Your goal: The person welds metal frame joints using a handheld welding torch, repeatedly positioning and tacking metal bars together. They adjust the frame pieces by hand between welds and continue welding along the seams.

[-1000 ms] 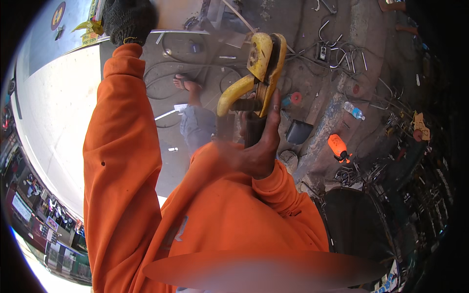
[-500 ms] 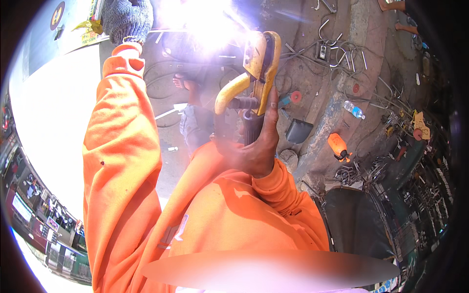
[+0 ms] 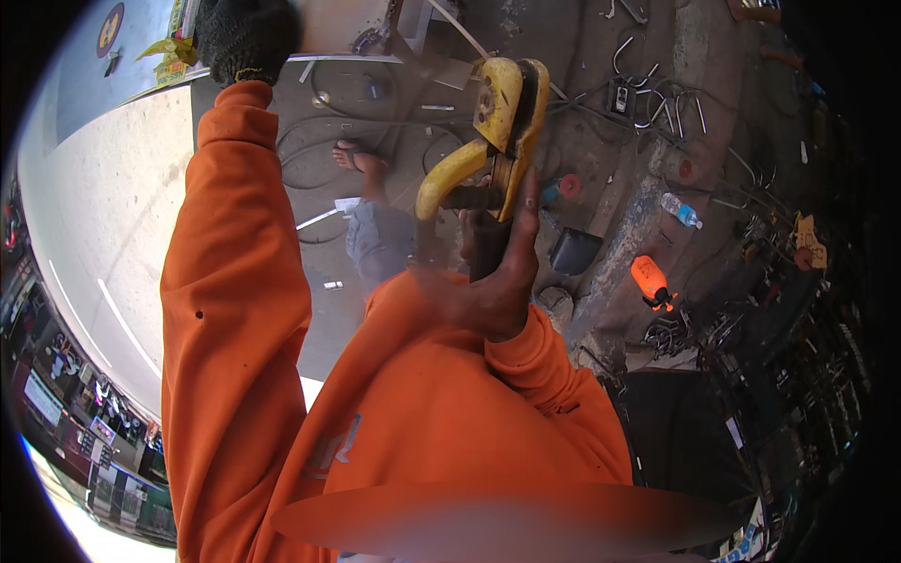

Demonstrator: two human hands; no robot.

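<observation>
Gripping the yellow electrode holder (image 3: 498, 108), mid-scene, by its dark handle (image 3: 486, 251), your right hand (image 3: 508, 289) carries what is probably a stiff, moderately heavy tool, best held there behind the lever (image 3: 445, 180), while I cannot tell whether your gloved left hand (image 3: 246, 42), far left, grips anything.

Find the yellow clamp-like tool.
In the head view, the yellow clamp-like tool is at upper centre, held in the bare right hand, to the right of the gloved left hand.
</observation>
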